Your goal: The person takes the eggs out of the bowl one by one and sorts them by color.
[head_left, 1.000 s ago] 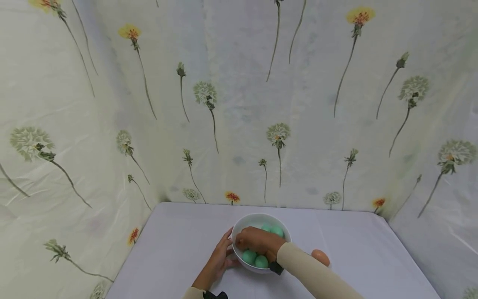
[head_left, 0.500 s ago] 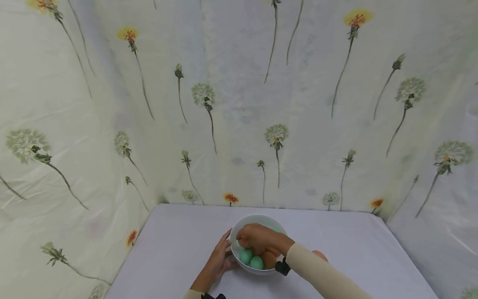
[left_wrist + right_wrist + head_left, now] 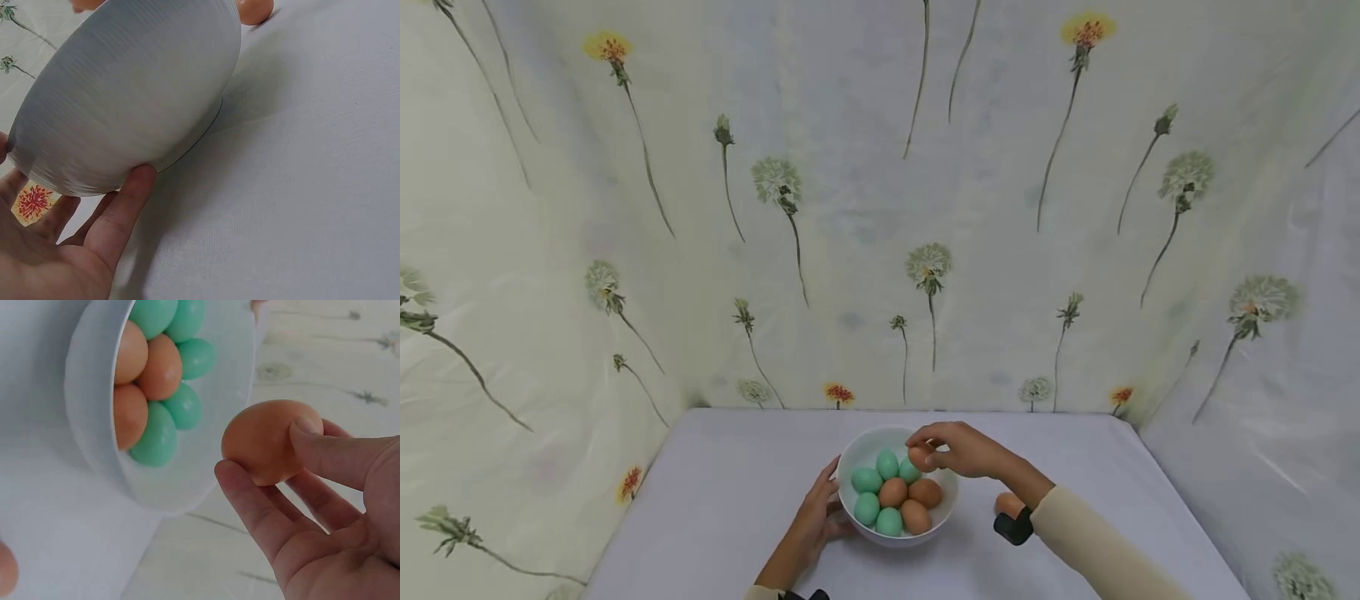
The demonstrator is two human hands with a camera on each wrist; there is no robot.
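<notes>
A white bowl [image 3: 901, 541] stands on the table with several mint-green eggs [image 3: 866, 507] and three brown eggs [image 3: 892, 492] inside. My left hand [image 3: 811, 518] holds the bowl's left side; in the left wrist view the thumb [image 3: 122, 215] presses low near the foot and the fingers reach round toward the rim. Above the bowl's back right rim, my right hand [image 3: 968, 451] holds another brown egg [image 3: 265, 442] between thumb and fingertips, apart from the eggs below, as the right wrist view shows.
One more brown egg [image 3: 1008, 504] lies on the white-covered table [image 3: 1075, 467] right of the bowl, partly hidden by the right wrist. A dandelion-print cloth [image 3: 865, 208] hangs behind and at both sides.
My right hand has risen out of the bowl and moved right, now with a brown egg in its fingers. The bowl's eggs show uncovered. My left hand stays on the bowl; the head view has shifted.
</notes>
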